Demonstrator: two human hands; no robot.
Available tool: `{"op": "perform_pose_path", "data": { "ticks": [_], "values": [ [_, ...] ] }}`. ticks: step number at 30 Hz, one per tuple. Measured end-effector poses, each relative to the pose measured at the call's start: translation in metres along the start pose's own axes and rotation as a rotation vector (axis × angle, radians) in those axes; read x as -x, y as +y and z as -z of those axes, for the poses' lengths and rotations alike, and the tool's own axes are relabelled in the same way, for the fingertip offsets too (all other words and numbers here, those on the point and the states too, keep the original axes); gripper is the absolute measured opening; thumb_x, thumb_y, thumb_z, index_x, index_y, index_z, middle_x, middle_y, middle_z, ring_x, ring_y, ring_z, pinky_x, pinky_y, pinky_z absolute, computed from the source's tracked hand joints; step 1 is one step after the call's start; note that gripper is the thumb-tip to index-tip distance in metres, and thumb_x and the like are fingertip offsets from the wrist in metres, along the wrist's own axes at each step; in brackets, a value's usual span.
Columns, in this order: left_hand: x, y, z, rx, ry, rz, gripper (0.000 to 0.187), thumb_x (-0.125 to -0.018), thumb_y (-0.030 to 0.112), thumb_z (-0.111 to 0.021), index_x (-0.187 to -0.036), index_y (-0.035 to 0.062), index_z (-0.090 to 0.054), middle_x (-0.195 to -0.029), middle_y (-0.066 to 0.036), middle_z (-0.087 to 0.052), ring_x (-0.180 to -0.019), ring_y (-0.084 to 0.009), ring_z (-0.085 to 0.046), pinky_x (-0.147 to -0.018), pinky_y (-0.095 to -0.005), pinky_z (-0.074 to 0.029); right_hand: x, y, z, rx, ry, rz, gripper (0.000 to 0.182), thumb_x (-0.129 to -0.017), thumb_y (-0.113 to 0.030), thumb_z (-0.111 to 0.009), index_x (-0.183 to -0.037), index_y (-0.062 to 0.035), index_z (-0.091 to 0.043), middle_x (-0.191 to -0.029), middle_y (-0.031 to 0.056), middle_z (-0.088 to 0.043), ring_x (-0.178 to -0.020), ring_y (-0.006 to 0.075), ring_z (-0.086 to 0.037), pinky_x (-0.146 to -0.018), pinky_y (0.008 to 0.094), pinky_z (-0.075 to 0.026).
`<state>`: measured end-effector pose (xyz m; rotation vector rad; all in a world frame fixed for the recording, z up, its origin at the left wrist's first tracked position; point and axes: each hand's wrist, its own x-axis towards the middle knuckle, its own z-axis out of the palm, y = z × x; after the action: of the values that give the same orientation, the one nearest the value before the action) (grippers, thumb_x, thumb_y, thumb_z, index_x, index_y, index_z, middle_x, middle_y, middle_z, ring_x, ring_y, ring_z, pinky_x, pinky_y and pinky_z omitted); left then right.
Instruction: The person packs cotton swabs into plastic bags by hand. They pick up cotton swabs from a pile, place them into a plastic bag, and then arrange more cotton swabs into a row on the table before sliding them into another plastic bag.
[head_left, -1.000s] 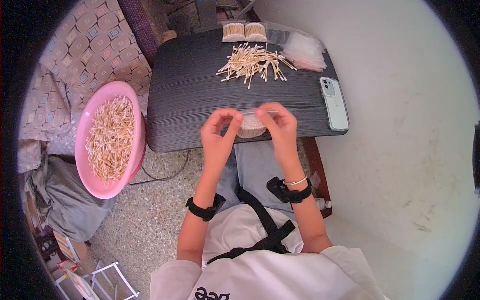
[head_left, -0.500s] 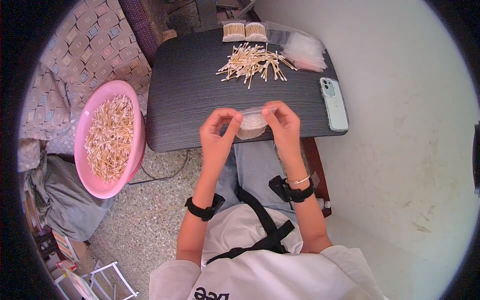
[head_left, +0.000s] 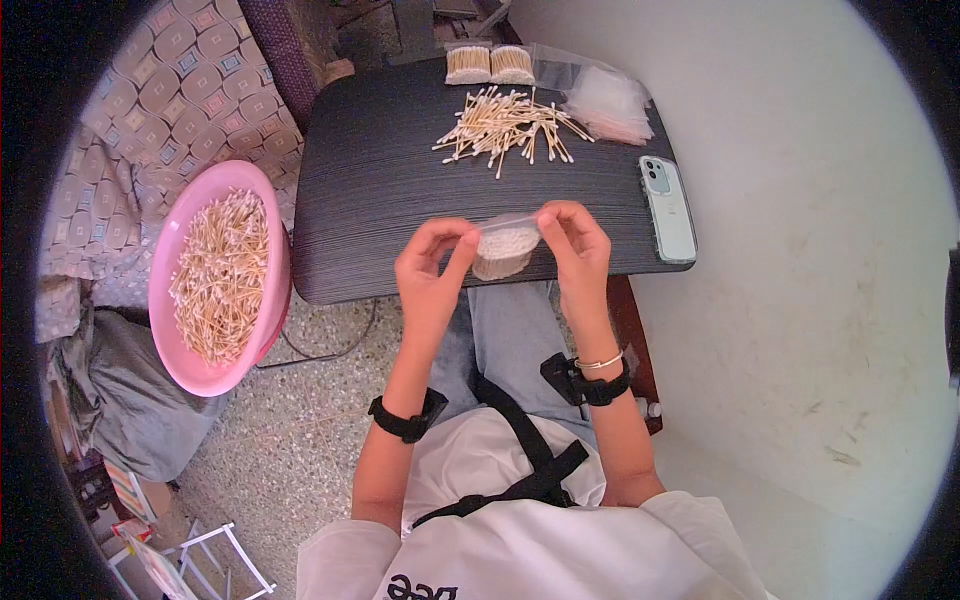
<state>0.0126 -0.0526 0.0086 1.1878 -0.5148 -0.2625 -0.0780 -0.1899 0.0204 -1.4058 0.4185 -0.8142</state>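
Observation:
A clear plastic bag packed with cotton swabs point(head_left: 505, 254) hangs between my hands at the table's near edge, its white tips facing up. My left hand point(head_left: 436, 262) pinches the top left corner of the bag between thumb and fingers. At the opposite top corner, my right hand point(head_left: 575, 250) grips the bag the same way. Farther back on the table lies a loose pile of cotton swabs point(head_left: 508, 125). Behind that pile stand two filled bags of swabs point(head_left: 490, 65), side by side.
The dark table point(head_left: 380, 180) carries a stack of clear plastic bags point(head_left: 608, 104) at back right and a phone point(head_left: 668, 210) near its right edge. A pink basin point(head_left: 167, 330) full of cotton swabs stands left of the table. A white wall point(head_left: 800, 250) rises on the right.
My right hand has shifted slightly right along the bag's top edge, and the hands are a little farther apart. My left hand has moved slightly left. The bag stays between them.

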Motion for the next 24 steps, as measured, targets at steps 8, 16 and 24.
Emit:
{"op": "perform_pose_path", "data": {
  "ticks": [8, 16, 24],
  "values": [
    [-0.002, -0.003, 0.004, -0.005, -0.047, 0.012, 0.010, -0.095, 0.008, -0.062, -0.100, -0.0006, -0.060, -0.102, -0.004, -0.063, -0.098, -0.0110, -0.059, -0.089, -0.0261, -0.046, 0.002, 0.005, -0.001, -0.037, -0.061, 0.004, 0.019, -0.089, -0.015, -0.070, -0.102, -0.0020, -0.063, -0.098, 0.0012, -0.063, -0.090, 0.0089, -0.055, -0.083, 0.0249, -0.044],
    [-0.004, -0.009, -0.002, 0.016, -0.014, 0.030, 0.010, -0.099, 0.011, -0.057, -0.105, 0.0022, -0.057, -0.105, -0.004, -0.061, -0.098, -0.0105, -0.058, -0.088, -0.0249, -0.045, 0.004, 0.021, -0.003, 0.247, -0.360, -0.047, 0.050, -0.084, -0.019, -0.076, -0.125, -0.0042, -0.054, -0.113, 0.0058, -0.062, -0.102, 0.0154, -0.059, -0.090, 0.0324, -0.048],
    [-0.035, -0.011, 0.071, -0.790, 0.034, -0.207, 0.017, -0.092, 0.008, -0.060, -0.107, 0.0015, -0.057, -0.109, -0.012, -0.062, -0.105, -0.0255, -0.059, -0.094, -0.0348, -0.044, -0.022, -0.014, 0.041, -0.029, -0.164, -0.402, 0.045, -0.096, -0.025, -0.064, -0.130, -0.0029, -0.047, -0.110, 0.0066, -0.061, -0.098, 0.0119, -0.060, -0.083, 0.0270, -0.051]
  ]
}}
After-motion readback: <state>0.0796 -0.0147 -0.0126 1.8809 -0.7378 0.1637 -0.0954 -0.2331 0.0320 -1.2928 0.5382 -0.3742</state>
